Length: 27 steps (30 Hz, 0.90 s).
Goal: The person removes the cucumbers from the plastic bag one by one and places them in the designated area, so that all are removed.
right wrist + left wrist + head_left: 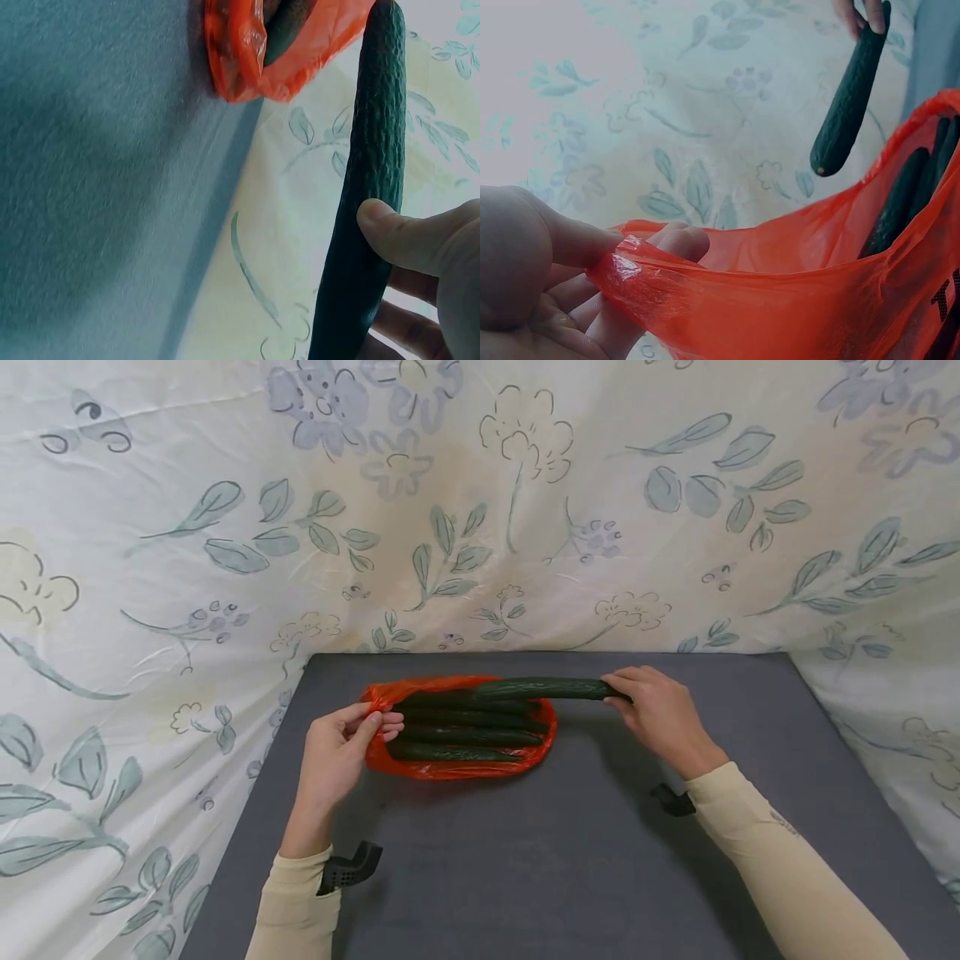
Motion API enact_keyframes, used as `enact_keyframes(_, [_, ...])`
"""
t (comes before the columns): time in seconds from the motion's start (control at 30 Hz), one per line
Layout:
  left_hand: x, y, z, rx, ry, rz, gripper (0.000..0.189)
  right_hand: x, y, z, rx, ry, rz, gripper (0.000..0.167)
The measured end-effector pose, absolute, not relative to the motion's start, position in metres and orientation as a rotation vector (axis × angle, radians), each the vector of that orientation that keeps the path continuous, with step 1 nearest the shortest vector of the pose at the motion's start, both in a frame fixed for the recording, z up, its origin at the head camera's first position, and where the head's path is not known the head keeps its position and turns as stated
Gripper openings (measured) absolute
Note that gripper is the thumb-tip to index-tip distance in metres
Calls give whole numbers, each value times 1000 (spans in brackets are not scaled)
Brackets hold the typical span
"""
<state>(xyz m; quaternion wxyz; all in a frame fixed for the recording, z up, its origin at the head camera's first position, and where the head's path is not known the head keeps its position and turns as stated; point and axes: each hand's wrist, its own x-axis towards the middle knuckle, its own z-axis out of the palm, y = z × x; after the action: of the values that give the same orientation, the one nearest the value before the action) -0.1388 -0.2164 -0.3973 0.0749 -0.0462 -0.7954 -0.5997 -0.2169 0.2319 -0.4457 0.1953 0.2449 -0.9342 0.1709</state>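
A red plastic bag (442,769) lies open-mouthed on the dark table, with several cucumbers (457,752) side by side inside it. My left hand (341,747) pinches the left edge of the bag between thumb and fingers; the left wrist view shows the film bunched in that grip. By its right end, a long dark green cucumber (543,688) is gripped in my right hand (660,710). Its far end hangs above the bag's back rim. In the right wrist view the thumb presses along this cucumber (379,112), and the fingers wrap behind it.
The dark grey table (510,868) carries the bag near its back edge. A floral-patterned cloth (495,527) hangs behind the table and along its sides. A black wrist strap (351,868) sits on the left forearm, another (672,800) on the right.
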Motion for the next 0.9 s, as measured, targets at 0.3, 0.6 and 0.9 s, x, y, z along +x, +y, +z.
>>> enact_keyframes(0.3, [-139, -217, -397, -141, -2398, -1790, 27, -214, 250, -444, 643, -2617, 454, 41])
enact_keyframes(0.6, [-138, -217, -397, -144, -2398, -1795, 29, -212, 276, -448, 623, -2603, 429, 41])
enact_keyframes(0.9, [-138, -217, -396, -132, -2392, -1800, 28, -216, 298, -451, 596, -2632, 403, 44])
